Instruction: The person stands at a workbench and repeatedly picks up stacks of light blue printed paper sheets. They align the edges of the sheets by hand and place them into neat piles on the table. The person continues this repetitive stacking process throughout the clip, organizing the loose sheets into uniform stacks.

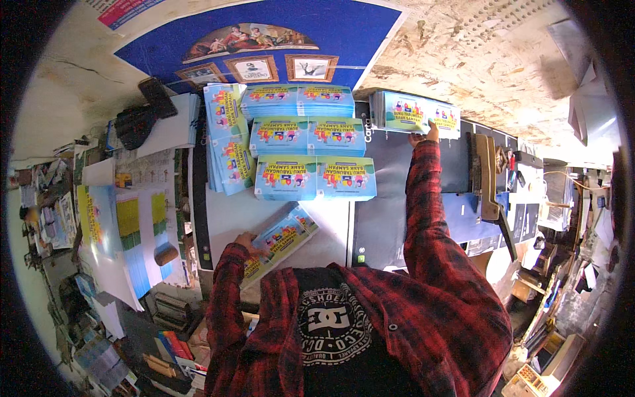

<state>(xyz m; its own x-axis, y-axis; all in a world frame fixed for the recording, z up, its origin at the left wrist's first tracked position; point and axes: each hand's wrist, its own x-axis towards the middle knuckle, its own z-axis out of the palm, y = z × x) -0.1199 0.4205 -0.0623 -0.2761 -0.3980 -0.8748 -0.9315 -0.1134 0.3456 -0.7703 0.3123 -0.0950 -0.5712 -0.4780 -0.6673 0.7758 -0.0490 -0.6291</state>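
Note:
Near the table's front edge, my left hand (246, 243) is closed on the left end of a printed booklet cover strip (286, 237), light blue and green with colourful figures. The strip lies tilted, its right end pointing away from me. My right arm reaches far forward to a pile of matching cover strips (403, 111) by the wall. There my right hand (426, 134) pinches the near edge of the top strip, thumb above and fingers partly hidden beneath. Between the hands, several neat stacks of the same covers (316, 177) stand in rows, with a slanted pile (230, 142) along their left side.
A beige lever-armed metal tool (488, 177) stands right of my right arm. Dark cutting mats (380, 198) cover the table's right part. At left are a black object (135, 126) on white paper and larger printed sheets (109, 225). A blue poster (278, 20) backs the table.

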